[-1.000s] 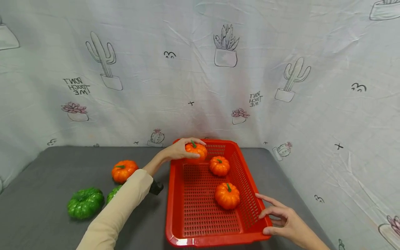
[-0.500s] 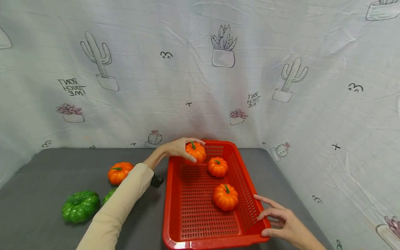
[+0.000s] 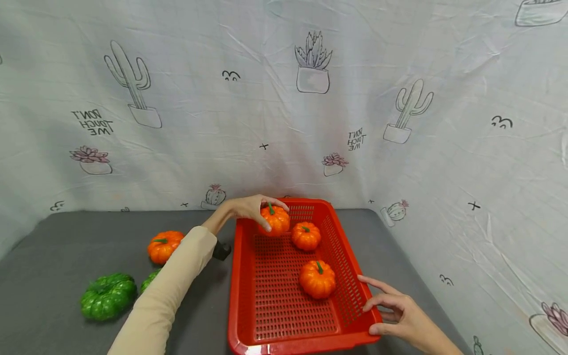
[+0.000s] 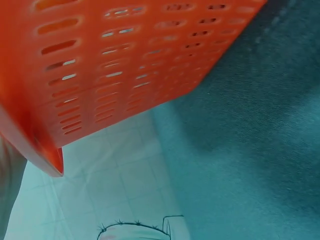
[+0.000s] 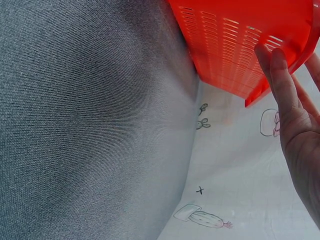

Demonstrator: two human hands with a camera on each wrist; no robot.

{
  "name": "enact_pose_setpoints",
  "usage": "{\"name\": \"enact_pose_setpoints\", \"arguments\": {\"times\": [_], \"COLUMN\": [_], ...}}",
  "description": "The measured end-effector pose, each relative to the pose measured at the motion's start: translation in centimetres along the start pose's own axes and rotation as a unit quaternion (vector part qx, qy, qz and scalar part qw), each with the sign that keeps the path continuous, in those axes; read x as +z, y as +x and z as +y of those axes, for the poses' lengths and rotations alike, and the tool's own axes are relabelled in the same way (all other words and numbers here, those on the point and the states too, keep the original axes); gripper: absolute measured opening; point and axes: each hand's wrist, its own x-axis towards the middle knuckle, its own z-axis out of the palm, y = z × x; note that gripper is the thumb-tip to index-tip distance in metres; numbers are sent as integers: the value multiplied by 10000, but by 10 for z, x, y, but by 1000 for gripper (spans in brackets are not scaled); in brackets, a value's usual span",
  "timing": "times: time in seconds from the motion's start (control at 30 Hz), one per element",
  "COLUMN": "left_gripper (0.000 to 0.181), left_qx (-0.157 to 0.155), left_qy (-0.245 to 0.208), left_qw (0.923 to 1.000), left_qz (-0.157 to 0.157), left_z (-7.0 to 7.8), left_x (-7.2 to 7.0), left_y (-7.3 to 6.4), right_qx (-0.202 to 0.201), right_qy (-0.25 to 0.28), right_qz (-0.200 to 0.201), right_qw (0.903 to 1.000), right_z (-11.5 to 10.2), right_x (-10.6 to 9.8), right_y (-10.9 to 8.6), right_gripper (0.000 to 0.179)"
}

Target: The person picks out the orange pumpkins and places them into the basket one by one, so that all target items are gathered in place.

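Note:
My left hand point(image 3: 250, 209) holds a small orange pumpkin point(image 3: 277, 221) with a green stem, thumb at its front and fingers over the far side. The pumpkin is at the back left of a red plastic basket point(image 3: 236, 296), which has slotted walls. Two other orange pumpkins sit inside, one towards the back point(image 3: 306, 236) and one nearer the front point(image 3: 317, 280). With my right hand point(image 3: 404, 315) I grip the basket's front right corner. In the right wrist view, fingers point(image 5: 285, 87) of that hand reach against the outer wall below the rim.
Left of the basket, an orange pumpkin point(image 3: 161, 246) and a green pumpkin point(image 3: 108, 297) stand on the grey tabletop point(image 3: 53, 256). Another green one point(image 3: 148, 280) is mostly hidden behind my left sleeve point(image 3: 170, 291). A white cactus-print cloth point(image 3: 248, 113) rises behind the table.
The head view has turned slightly, so the scene shifts left. My left hand's thumb has come round lower on the held pumpkin, which sits slightly lower. The right hand stays at the basket's corner.

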Motion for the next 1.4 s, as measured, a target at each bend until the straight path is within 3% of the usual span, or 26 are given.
{"name": "enact_pose_setpoints", "arguments": {"times": [0.17,0.3,0.5,0.63,0.9,1.1,1.27,1.4], "left_gripper": [70,70,68,66,61,61,62,63], "left_qx": [-339,-667,-1158,-1215,-1489,-1531,-1453,-1502], "left_qy": [-220,-238,436,896,1224,995,1250,1198], "left_qw": [9971,9934,9876,9821,9717,9711,9686,9672], "left_qz": [-646,-903,-970,-1129,-1363,-1534,-1586,-1661], "left_z": [-3,-2,0,0,-7,-12,-11,-10], "left_x": [-4,-4,-1,2,7,11,9,8], "left_y": [4,9,17,22,29,33,36,37], "right_qx": [73,-79,-254,-240,-319,-332,-349,-344], "right_qy": [-66,-198,-144,-68,-4,117,-126,-187], "right_qz": [10,-18,-101,-104,-136,-160,-93,-95], "right_qw": [10000,9998,9995,9996,9994,9993,9993,9992], "right_z": [1,3,5,4,6,7,5,4], "right_x": [1,2,2,2,2,3,2,2], "right_y": [0,-1,-3,-3,-2,-1,0,0], "right_gripper": [25,28,32,32,33,32,34,35]}}
